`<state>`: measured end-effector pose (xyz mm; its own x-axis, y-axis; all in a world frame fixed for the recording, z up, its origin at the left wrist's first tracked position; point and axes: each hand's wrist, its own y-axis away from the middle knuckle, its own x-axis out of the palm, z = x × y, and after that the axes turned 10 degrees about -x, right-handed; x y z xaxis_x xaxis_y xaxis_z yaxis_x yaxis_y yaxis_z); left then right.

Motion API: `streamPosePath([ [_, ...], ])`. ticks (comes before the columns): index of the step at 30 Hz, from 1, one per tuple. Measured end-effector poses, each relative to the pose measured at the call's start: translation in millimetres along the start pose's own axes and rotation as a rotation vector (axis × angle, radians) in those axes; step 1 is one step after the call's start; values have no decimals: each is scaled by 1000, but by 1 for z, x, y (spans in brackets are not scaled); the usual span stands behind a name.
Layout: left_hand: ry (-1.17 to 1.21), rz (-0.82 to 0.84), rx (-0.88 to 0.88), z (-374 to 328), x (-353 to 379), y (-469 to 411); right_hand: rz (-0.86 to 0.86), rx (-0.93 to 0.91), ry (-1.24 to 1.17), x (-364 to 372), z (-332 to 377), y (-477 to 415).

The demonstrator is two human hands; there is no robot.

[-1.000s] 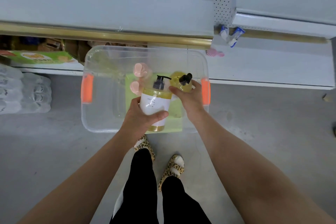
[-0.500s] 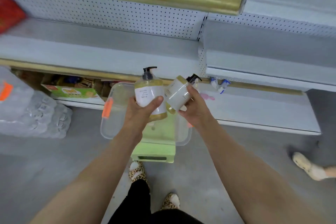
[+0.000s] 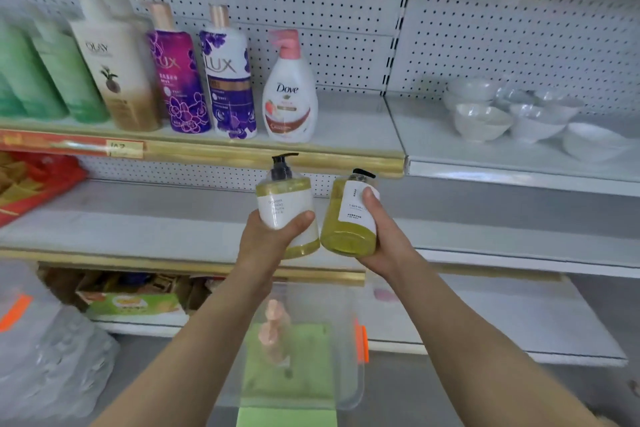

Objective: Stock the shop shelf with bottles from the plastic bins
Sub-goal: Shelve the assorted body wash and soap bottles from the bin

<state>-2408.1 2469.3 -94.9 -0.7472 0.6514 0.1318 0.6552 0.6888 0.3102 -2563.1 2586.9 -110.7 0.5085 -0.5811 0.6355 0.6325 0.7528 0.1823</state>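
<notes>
Left hand grasps bottle, upright; right hand grasps second bottle, tilted. I'd straighten it, raise both to shelf above hands, beside Dove.

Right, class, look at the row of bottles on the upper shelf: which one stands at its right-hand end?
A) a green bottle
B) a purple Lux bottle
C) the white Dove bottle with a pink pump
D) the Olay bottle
C: the Dove bottle, pink pump on top, is last in the row, just right of a Lux bottle; beyond it the upper shelf is bare.
</notes>
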Motion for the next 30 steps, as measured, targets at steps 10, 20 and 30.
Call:
streamPosePath([
  [10,53,201,21,-55,-9,-45,-45,-362,208,50,73,-50],
  [20,118,296,72,-70,-17,-76,-243,-600,433,61,128,-135],
  [30,87,228,207,-95,4,-101,-92,-485,652,33,125,-209],
])
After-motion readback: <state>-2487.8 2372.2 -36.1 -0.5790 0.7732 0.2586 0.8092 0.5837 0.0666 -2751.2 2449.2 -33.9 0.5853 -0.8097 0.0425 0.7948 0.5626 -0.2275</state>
